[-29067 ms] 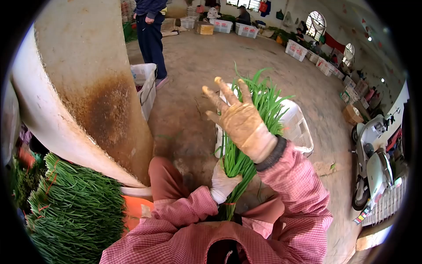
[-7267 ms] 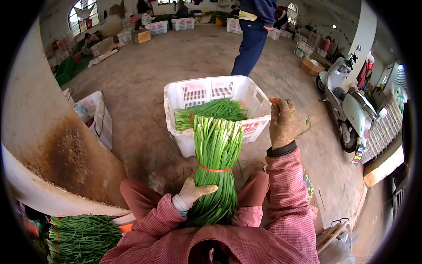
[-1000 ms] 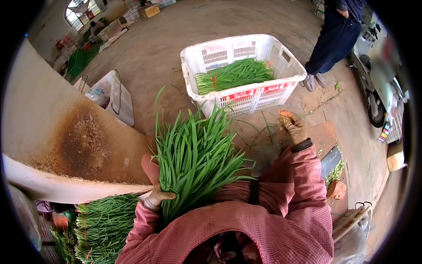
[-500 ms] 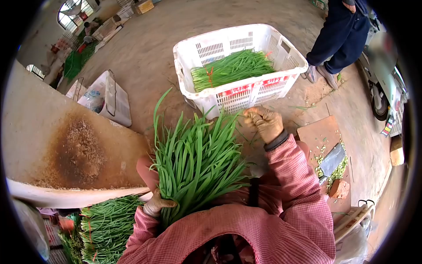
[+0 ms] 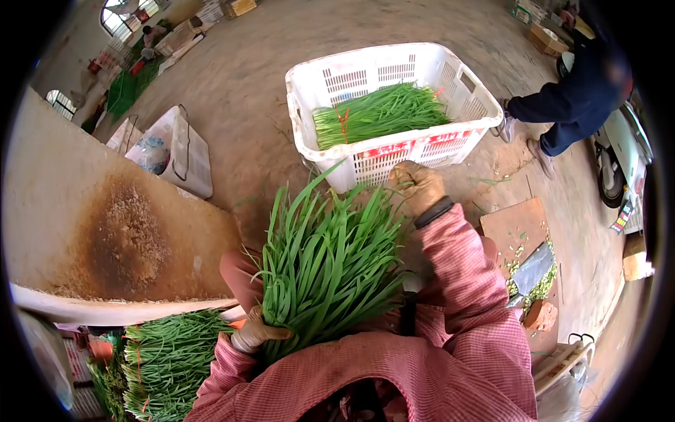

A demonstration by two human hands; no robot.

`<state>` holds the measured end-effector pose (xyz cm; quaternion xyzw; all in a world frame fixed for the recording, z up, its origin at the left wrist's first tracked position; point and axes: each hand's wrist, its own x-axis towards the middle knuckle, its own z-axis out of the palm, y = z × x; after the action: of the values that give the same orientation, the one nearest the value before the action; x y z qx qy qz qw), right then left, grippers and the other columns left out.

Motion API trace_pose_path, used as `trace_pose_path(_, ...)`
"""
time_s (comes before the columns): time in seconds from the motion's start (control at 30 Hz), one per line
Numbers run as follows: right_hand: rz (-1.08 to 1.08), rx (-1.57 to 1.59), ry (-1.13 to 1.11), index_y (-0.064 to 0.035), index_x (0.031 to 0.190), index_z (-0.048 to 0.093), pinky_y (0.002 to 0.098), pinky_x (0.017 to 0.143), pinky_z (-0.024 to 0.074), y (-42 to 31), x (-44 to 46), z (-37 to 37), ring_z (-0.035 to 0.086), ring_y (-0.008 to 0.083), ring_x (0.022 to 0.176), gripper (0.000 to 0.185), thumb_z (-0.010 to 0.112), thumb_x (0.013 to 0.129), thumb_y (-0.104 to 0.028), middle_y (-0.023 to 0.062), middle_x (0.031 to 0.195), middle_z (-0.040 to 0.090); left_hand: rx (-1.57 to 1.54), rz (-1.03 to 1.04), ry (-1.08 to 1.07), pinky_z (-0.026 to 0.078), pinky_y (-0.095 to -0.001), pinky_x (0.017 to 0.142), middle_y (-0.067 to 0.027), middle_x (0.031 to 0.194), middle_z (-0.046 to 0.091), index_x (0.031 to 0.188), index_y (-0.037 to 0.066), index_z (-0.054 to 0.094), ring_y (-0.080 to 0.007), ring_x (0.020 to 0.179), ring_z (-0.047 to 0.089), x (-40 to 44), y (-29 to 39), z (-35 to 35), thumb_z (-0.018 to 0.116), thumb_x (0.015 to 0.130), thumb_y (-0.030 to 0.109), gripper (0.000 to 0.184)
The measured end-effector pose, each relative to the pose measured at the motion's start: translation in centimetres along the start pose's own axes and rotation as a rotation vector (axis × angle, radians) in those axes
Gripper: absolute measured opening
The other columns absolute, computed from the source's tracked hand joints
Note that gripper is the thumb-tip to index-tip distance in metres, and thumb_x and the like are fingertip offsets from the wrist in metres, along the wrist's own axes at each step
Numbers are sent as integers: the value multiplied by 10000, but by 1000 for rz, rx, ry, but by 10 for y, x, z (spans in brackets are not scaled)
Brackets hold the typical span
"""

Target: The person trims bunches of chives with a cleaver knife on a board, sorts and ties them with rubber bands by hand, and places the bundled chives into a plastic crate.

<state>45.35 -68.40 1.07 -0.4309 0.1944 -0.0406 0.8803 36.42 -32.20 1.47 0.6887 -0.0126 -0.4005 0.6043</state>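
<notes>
A large loose bunch of green garlic chives (image 5: 327,264) lies across my lap, leaf tips pointing away from me. My left hand (image 5: 260,332), in a worn glove, is closed around the bunch at its near left side. Beyond the leaf tips, my gloved right hand (image 5: 420,188) is raised with its fingers curled together in a pinch. Whatever is between those fingers is too small to make out. Just past it stands a white plastic crate (image 5: 344,65), holding chives (image 5: 383,112) tied with a red band.
More tied chives (image 5: 172,362) lie at lower left, below a stained slab (image 5: 63,211). On the right, a cleaver (image 5: 533,269) and a brick piece (image 5: 541,316) rest on a board (image 5: 517,218) with scraps. A person (image 5: 573,105) stands near a scooter (image 5: 626,162). White bins (image 5: 193,162) stand left.
The chive bunch has shifted slightly right in view, its tips leaning more toward the right hand. My right hand's fingers are curled in more. The person at right has stepped and bent over.
</notes>
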Motion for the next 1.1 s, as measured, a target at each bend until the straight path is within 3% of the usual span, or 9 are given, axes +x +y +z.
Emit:
trace_pose_path(0.1,-4,214,-58,50,1032,541,278,710,508,-28,-32,14,581,214,749,285,535,747,50,129,888,584,26,0,-7,429,-263,808,-26,966,596,1032,17,569,-135,859,544,0,2,2,717,566,-43,492)
trace_pose_path(0.2,-998,-1455,-480,-21,1061,548,291,696,508,-23,-55,30,585,198,760,322,534,744,32,138,897,576,20,45,-17,426,-262,813,-28,964,600,1022,15,575,-134,861,545,2,2,5,718,567,-44,481)
trace_pose_path(0.3,-837,-1916,-462,-77,1056,563,299,656,499,10,-41,23,579,182,720,323,505,754,23,152,876,576,37,97,-14,424,-262,819,-31,962,603,1012,14,581,-133,863,546,2,4,8,719,568,-45,469)
trace_pose_path(0.47,-462,-242,-103,-15,877,606,212,570,450,0,-9,-26,511,83,638,158,451,850,-3,17,744,575,-38,40,4,426,-266,822,-39,963,607,1021,13,576,-132,869,550,-3,6,16,709,576,-63,470)
trace_pose_path(0.77,-899,-1313,-434,43,898,575,327,528,440,32,-74,23,553,210,590,224,611,756,-126,90,674,572,5,38,-5,423,-275,841,-49,986,608,1045,8,555,-133,903,550,3,7,24,707,594,-57,480)
trace_pose_path(0.87,-208,147,36,25,801,610,241,407,407,23,-55,-12,517,142,496,158,474,749,86,57,624,580,-22,41,9,425,-275,840,-51,988,609,1045,9,554,-131,905,551,-1,6,25,713,594,-49,481)
trace_pose_path(0.97,-133,-833,-146,23,963,590,218,423,415,1,-66,-88,530,100,515,246,494,741,68,91,669,595,-2,54,23,430,-272,832,-50,985,610,1044,9,554,-126,900,552,-3,2,24,717,597,-41,478)
trace_pose_path(1.07,-1292,-1669,191,-10,1153,500,204,400,362,0,-65,-97,432,70,427,382,482,777,51,18,593,556,69,89,27,437,-267,814,-49,978,612,1043,8,553,-120,889,553,-6,6,30,714,603,-34,470)
trace_pose_path(1.1,-1081,-1545,181,-21,1197,459,218,424,377,-28,-87,-61,460,97,450,452,491,754,65,35,621,571,91,104,39,443,-263,802,-49,973,613,1042,6,553,-118,881,554,-7,6,33,712,608,-30,464)
